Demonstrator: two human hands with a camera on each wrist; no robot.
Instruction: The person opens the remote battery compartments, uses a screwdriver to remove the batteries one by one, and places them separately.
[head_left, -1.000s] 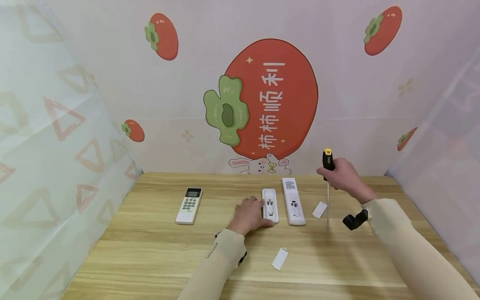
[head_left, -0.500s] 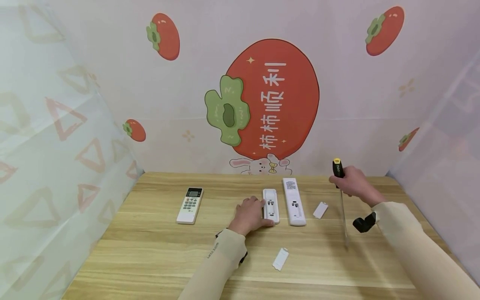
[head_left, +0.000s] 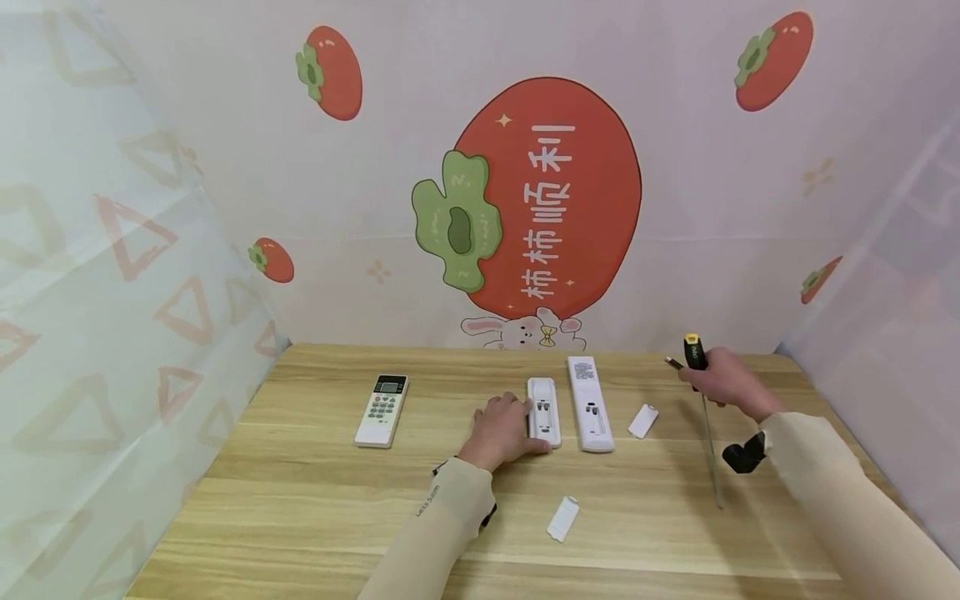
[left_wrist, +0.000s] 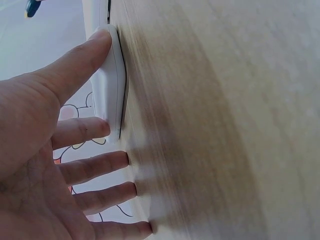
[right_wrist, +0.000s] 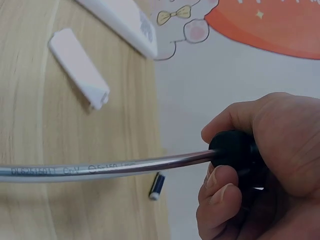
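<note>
My left hand [head_left: 498,429] holds a small white remote control [head_left: 555,417] at its edge, thumb at the near end and index finger at the left side. That remote lies face down, its battery compartment uncovered. In the left wrist view, the other fingers stretch to the wood beside the remote's white casing [left_wrist: 107,92]. My right hand [head_left: 731,383] grips the black-and-yellow handle of a screwdriver [head_left: 712,450], its shaft slanting down over the table's right side. A small dark battery [right_wrist: 157,186] lies near the back edge, beside that hand.
A longer white remote [head_left: 590,408] lies face down to the right, its compartment uncovered too. One battery cover [head_left: 642,421] is beside it and another [head_left: 563,518] nearer the front. Face up at left is a remote with buttons [head_left: 382,412]. A printed backdrop rises behind the table [head_left: 315,500].
My right hand has moved right and lower with the screwdriver, whose shaft now slants more. The battery near the back edge has come into sight. The left hand stays on the remote.
</note>
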